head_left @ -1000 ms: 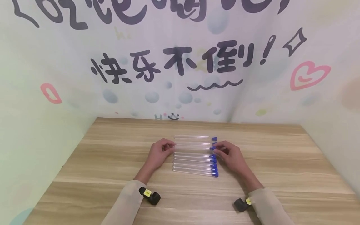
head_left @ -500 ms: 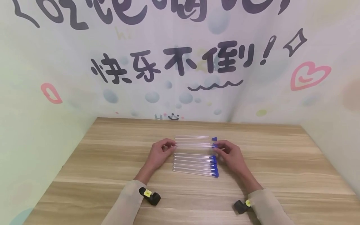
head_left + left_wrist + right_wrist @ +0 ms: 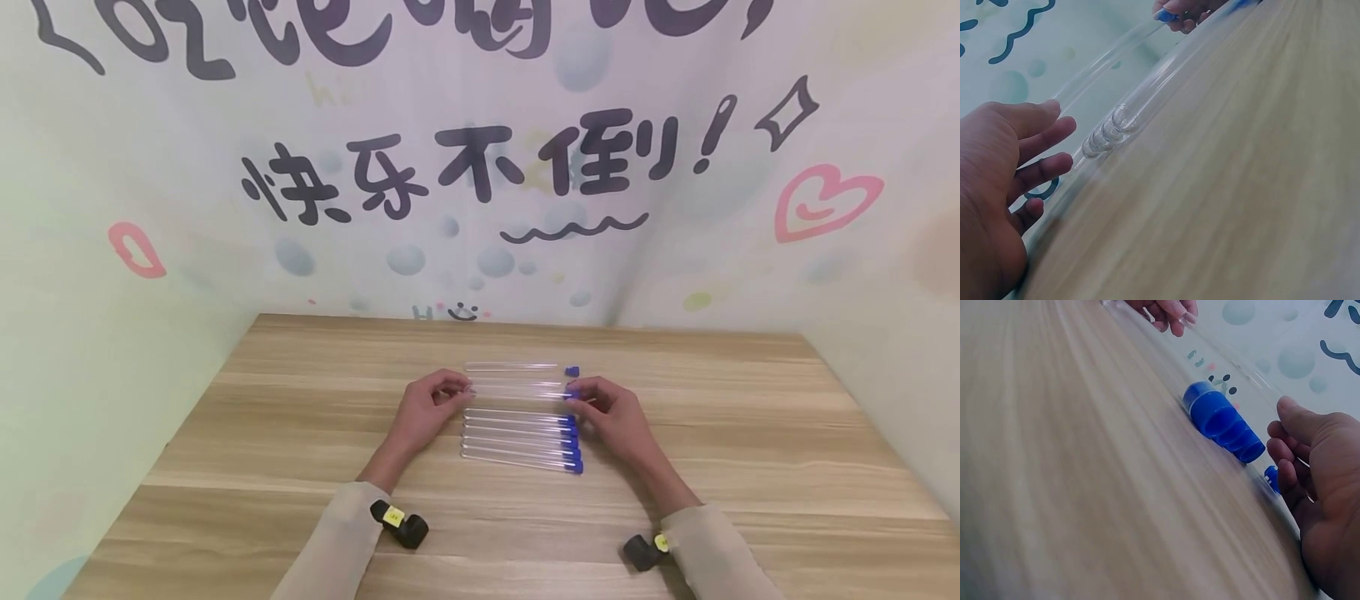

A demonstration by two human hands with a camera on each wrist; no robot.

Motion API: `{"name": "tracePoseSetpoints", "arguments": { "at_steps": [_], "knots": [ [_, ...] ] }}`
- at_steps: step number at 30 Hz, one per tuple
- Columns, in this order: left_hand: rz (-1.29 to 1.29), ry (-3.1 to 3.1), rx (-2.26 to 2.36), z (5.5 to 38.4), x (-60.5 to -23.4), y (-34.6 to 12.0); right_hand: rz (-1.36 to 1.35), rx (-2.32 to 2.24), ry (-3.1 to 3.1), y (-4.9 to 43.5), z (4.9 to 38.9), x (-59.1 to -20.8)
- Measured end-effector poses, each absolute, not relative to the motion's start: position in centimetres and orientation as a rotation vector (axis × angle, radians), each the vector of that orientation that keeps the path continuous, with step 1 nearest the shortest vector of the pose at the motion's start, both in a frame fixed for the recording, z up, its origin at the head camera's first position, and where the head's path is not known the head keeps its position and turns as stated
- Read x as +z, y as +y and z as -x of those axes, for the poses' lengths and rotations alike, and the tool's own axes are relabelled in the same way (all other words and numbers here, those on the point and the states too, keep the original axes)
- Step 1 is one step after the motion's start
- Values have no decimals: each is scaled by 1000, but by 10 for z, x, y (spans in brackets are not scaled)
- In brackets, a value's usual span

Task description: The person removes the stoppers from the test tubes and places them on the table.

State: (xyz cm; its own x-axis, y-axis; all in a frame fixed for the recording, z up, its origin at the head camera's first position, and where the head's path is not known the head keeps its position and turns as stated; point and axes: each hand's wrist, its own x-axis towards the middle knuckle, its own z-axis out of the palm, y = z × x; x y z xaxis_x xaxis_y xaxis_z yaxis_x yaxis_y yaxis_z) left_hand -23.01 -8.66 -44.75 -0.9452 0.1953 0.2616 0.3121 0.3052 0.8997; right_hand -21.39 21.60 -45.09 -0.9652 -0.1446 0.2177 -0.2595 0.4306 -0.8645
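In the head view my left hand [image 3: 426, 408] and right hand [image 3: 618, 415] face each other across a clear test tube [image 3: 517, 395]. My left thumb and fingers pinch its rounded end. The right hand pinches its blue-capped end; the cap [image 3: 1165, 15] shows in the left wrist view. Both wrist views show this tube raised off the table. Nearer to me, several capped test tubes [image 3: 513, 436] lie side by side, their blue caps [image 3: 1219, 419] to the right. Beyond the held tube lie two clear tubes without caps fitted, the farther tube [image 3: 510, 367] beside a loose blue cap [image 3: 572, 372].
Everything lies on a wood-grain table [image 3: 300, 433]. A printed curtain [image 3: 480, 250] with writing hangs along the table's back edge. A small black camera [image 3: 405, 527] is strapped to the left sleeve, another camera [image 3: 641, 552] to the right sleeve.
The held test tube shifted slightly away from me half a second ago, then slightly back towards me. Both hands keep their pinch and have barely moved. The lying tubes stay in place.
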Motion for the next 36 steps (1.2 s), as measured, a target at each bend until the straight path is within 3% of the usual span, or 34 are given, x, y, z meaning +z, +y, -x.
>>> {"name": "tracePoseSetpoints", "arguments": {
  "at_steps": [7,16,36],
  "knots": [
    [487,-2442,-1715,236,-459,-89,-401,1570,-2575,207,203,-432],
    [524,-2468,-1682,237,-464,-91,-410,1612,-2541,219,219,-462],
    [526,-2495,-1692,237,-463,-92,-246,1566,-2537,215,217,-462]
  ]
}}
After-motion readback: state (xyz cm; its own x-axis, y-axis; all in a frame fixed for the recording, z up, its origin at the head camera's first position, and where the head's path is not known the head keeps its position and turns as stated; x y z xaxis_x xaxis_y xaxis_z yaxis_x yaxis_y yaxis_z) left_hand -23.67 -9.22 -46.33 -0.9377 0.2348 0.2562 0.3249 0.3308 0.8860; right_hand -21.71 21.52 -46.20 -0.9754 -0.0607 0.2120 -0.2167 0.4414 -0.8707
